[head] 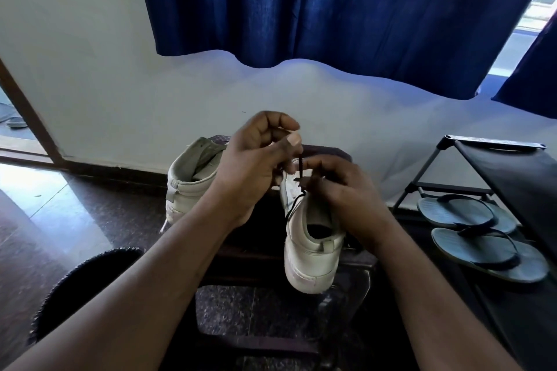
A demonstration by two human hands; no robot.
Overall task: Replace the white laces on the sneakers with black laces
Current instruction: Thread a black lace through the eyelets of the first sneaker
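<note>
Two white sneakers stand on a dark stool (331, 150). The right sneaker (310, 253) is tipped with its heel toward me, and a black lace (297, 199) runs across its upper. My left hand (256, 166) pinches the black lace's end between thumb and fingers above the shoe. My right hand (346, 190) grips the shoe's upper near the eyelets and covers them. The left sneaker (190, 178) stands behind my left hand with no lace showing.
A black shoe rack (497, 159) stands at the right with a pair of dark flip-flops (479, 235) on its lower shelf. A blue curtain (331, 3) hangs over the white wall. A dark round mat (87, 280) lies on the floor at the left.
</note>
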